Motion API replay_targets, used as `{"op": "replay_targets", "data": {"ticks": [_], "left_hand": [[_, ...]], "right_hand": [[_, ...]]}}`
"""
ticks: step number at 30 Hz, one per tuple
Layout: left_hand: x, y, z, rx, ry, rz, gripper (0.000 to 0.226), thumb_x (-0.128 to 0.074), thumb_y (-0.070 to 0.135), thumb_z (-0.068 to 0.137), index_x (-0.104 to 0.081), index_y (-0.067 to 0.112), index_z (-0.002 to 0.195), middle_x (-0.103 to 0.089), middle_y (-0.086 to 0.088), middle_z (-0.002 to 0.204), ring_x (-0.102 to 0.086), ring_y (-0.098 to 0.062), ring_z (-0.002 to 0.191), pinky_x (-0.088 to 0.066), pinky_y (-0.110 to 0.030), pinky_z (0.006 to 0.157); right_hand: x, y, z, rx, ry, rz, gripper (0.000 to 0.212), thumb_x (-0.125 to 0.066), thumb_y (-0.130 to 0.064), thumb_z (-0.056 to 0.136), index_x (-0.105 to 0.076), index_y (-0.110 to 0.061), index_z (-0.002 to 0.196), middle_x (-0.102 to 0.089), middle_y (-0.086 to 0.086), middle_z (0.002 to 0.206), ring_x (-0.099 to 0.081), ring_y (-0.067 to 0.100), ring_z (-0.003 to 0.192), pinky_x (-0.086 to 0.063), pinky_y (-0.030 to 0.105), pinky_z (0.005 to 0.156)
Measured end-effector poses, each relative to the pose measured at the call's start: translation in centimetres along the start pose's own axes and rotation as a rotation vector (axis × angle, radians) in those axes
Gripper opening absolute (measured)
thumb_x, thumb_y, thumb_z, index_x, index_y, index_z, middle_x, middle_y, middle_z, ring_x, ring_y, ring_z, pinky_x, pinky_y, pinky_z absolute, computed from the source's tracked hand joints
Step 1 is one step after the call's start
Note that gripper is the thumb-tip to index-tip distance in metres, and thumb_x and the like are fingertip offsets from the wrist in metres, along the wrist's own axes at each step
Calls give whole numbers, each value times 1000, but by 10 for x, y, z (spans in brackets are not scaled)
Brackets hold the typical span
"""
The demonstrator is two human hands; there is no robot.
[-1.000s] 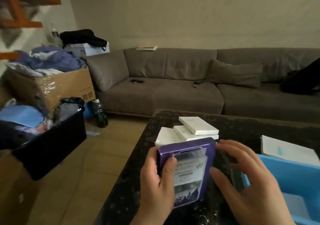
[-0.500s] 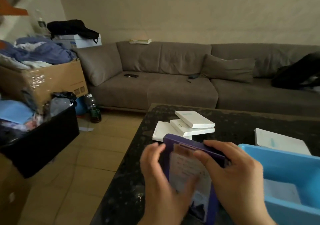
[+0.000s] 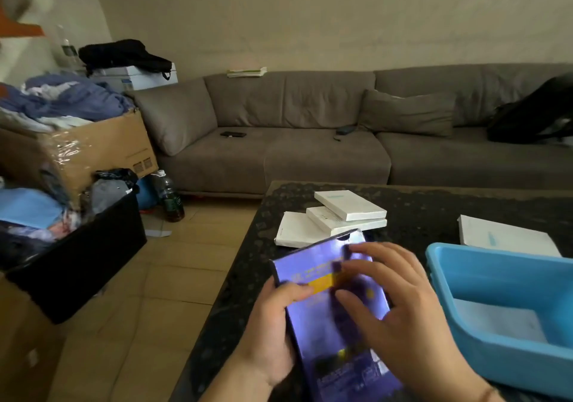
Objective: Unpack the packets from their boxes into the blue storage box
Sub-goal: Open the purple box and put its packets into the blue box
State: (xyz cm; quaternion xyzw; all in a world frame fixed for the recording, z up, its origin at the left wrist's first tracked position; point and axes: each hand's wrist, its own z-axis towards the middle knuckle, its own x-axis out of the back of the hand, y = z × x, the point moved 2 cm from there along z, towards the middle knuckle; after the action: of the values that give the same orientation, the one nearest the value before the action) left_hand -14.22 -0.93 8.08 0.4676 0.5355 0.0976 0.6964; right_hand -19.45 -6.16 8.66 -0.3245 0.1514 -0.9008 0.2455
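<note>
Purple box in both hands over the dark counter, blue storage box off to my right.

From the head cam: one purple box (image 3: 328, 311), held just above the counter (image 3: 434, 209), its long axis running from near my body away toward the sofa (image 3: 310, 141) and leaning a bit left, printed face up at me. My left hand (image 3: 273, 333) grips its left edge, thumb curled over the front. My right hand (image 3: 403, 311) lies across the face with fingers (image 3: 366, 251) spread apart and pretty blurry. One blue storage box (image 3: 483, 339) sits beside it, something pale inside. Three white boxes (image 3: 341, 212) are piled past the purple one, and a fourth white box (image 3: 508, 237) lies behind the blue one.
</note>
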Motion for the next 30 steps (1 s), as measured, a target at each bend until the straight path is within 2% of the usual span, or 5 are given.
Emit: {"op": "replay_targets", "data": {"ticks": [4,9,14,24,30], "left_hand": [[65,56,-57,184,58,0,34,-60,23,68,-78,1,88,-71,-23,89,-69,-34,70,-54,-38,68],[62,51,-52,216,29,-2,34,-58,24,69,-76,1,87,-70,-23,85,-68,-35,66,-54,-37,67],[63,52,-48,278,67,40,59,-68,26,58,-69,0,111,-64,-26,101,-64,-38,80,-48,-44,82],[59,62,-50,276,1,4,28,-58,22,70,-71,4,87,-61,-13,79,-60,-25,65,-46,-35,68],[57,64,-52,285,34,116,27,-66,27,56,-74,8,74,-64,-14,73,-62,-25,60,-47,-34,66]], "right_hand": [[7,8,1,19,-48,-70,35,-69,-51,77,-74,-25,100,-60,-10,123,-53,19,117,-47,37,95],[10,2,9,42,18,-147,38,-74,-59,73,-73,-26,90,-63,-10,111,-56,17,107,-52,39,83],[10,-4,16,148,38,-229,39,-77,-58,72,-74,-22,86,-68,-6,105,-60,21,102,-52,42,78],[13,-6,25,495,-42,-328,24,-64,-40,93,-75,-21,83,-72,-5,98,-67,24,85,-51,39,72],[19,-12,30,590,-38,-371,21,-65,-31,94,-73,-18,80,-71,-2,88,-66,24,73,-52,36,60]]}}
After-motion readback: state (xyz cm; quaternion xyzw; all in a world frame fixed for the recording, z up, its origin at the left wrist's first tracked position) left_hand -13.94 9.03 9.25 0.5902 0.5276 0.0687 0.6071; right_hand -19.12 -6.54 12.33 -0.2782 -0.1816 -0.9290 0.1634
